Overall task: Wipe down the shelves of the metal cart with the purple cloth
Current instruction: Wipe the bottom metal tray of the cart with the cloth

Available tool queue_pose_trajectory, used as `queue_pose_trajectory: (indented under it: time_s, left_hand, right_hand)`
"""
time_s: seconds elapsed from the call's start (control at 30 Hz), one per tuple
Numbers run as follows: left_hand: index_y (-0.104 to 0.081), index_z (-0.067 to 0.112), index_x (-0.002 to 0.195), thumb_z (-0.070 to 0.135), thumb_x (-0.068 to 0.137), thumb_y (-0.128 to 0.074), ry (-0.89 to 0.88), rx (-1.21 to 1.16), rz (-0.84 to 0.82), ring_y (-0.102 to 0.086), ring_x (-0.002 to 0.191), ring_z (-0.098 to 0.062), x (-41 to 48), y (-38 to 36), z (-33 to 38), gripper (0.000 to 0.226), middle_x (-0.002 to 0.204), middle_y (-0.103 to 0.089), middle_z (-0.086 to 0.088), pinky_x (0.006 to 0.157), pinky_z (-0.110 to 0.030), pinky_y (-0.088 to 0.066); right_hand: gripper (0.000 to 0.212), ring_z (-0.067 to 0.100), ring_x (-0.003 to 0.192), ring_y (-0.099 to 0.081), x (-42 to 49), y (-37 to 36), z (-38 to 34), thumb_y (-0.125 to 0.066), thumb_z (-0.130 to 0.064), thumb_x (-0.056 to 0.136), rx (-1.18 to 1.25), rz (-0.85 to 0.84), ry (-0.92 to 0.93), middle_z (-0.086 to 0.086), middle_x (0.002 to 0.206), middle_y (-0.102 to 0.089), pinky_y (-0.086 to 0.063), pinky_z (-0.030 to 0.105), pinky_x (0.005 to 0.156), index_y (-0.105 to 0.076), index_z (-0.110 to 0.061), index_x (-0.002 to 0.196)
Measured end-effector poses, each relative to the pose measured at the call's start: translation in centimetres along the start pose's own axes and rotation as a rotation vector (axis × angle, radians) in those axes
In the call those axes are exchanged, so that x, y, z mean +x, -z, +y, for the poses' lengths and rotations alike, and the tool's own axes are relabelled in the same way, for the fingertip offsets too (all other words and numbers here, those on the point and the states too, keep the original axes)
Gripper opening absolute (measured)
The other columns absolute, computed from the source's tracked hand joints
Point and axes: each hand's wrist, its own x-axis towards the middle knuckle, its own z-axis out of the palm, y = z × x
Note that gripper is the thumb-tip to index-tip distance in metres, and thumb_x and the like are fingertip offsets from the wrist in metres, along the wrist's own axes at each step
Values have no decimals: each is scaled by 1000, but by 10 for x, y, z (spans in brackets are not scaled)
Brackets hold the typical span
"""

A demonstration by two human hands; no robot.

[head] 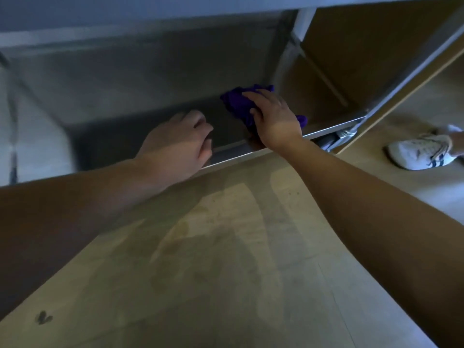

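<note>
The metal cart's bottom shelf (pixel 140 101) is a dull steel tray low over the floor, seen from above. The purple cloth (pixel 236 102) lies bunched on the shelf's right part. My right hand (pixel 272 116) presses flat on top of the cloth, fingers spread over it. My left hand (pixel 175 144) rests on the shelf's front rim (pixel 226 153) to the left of the cloth, fingers curled over the edge. Part of the cloth sticks out past my right wrist.
An upper shelf edge (pixel 175 6) overhangs at the top. A cart leg (pixel 298 38) and a caster wheel (pixel 334 139) stand at the right corner. A white sneaker (pixel 421 151) sits on the wooden floor (pixel 238 247) to the right.
</note>
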Motion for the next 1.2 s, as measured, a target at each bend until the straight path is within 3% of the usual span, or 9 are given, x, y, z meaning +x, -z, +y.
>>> queue_pose_trajectory:
  time_s: [0.2,0.43,0.5,0.6,0.7,0.87,0.97,1.03,1.2]
  left_hand:
    - [-62,17,117,27,92,-47,158,-100,79,-52,109,-29,21,-35,-2,30,125,-54,-5,90,-41,-45]
    - [-65,11,112,30,84,-40,471,-162,220,-54,111,-31,19,-39,-4,42,124,-58,-7,94,-41,-42]
    - [-63,8,114,27,84,-36,521,-146,232,-53,113,-32,19,-39,-3,45,124,-57,-10,94,-42,-40]
    - [-61,3,119,31,82,-25,577,-126,245,-52,117,-31,18,-37,-5,58,127,-56,-12,99,-43,-40]
    - [-60,2,119,34,79,-20,572,-120,224,-51,120,-31,17,-37,-5,65,128,-55,-12,100,-43,-39]
    - [-61,5,113,32,77,-20,538,-106,187,-51,117,-30,16,-36,-3,61,126,-55,-11,100,-42,-37]
    - [-61,5,115,33,76,-18,521,-109,185,-49,120,-30,12,-36,-4,64,128,-54,-10,104,-43,-36]
    - [-61,4,115,32,77,-20,515,-103,185,-50,120,-30,10,-35,-4,63,127,-55,-11,104,-43,-37]
    - [-61,4,113,22,84,-39,533,-92,169,-49,121,-28,3,-35,-10,42,127,-54,-10,105,-41,-34]
  right_hand:
    - [44,28,139,-33,39,-2,31,-37,-25,101,-21,79,-79,1,151,-38,-33,47,112,-38,-33,145]
    - [53,32,142,-22,95,-8,9,-40,-23,97,-71,102,-385,3,156,-25,-26,46,114,-29,-32,148]
    - [50,32,143,-22,111,-25,-32,-39,-28,97,-40,76,-212,3,156,-26,-24,45,116,-31,-32,147]
    - [46,24,142,-27,116,-55,-88,-38,-22,99,77,-77,275,2,154,-33,-28,40,114,-39,-29,145]
    - [45,21,140,-31,122,-59,-84,-38,-21,100,131,-126,400,1,152,-37,-27,38,115,-42,-29,144]
    - [54,33,144,-23,136,-32,-7,-39,-25,97,-63,104,-273,4,156,-28,-31,51,111,-28,-33,149]
    - [58,35,145,-15,127,-25,-6,-44,-20,95,-88,151,-452,6,157,-23,-22,50,116,-26,-32,149]
    - [56,35,146,-13,127,-29,-24,-42,-23,96,-101,130,-370,5,158,-22,-20,50,117,-27,-31,149]
    - [45,24,140,-31,135,-57,-82,-35,-24,98,77,-33,319,3,153,-35,-29,41,114,-41,-28,143]
